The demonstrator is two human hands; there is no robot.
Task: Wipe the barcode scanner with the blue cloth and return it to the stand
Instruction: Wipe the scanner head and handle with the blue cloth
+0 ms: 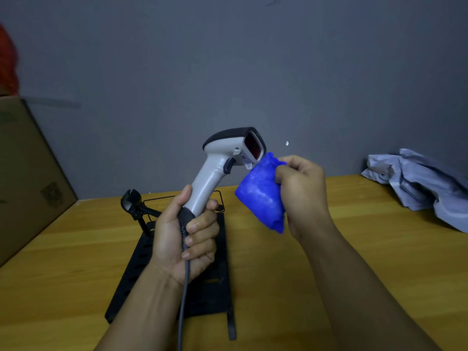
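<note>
The left hand [186, 236] is wrapped tightly around the lower grip of the barcode scanner [222, 168], holding it upright and tilted above the counter [354, 249], with its dark red window turned toward the right. The fingers [200, 228] cover the base of the handle, so the spot where the black cable [183, 300] joins it is hidden; the cable hangs down past the wrist and is cut off at the bottom edge. The right hand [301, 191] is closed on a bunched blue cloth [260, 193], whose upper corner touches the lower front edge of the scanner's head, just under the window. Much of the cloth is tucked behind the fingers, and its folds are blurred. The black stand [217, 282] lies on the counter below and behind the left hand, which hides most of its middle; its forked cradle [131, 200] sticks up at the left, and a thin wire frame shows behind the scanner handle. A cardboard box [27, 173] is cropped by the left edge, with a blurred red shape [8, 64] above it that cannot be identified. Crumpled grey material [425, 183], plastic or fabric, sits at the far right of the counter, partly out of view.
</note>
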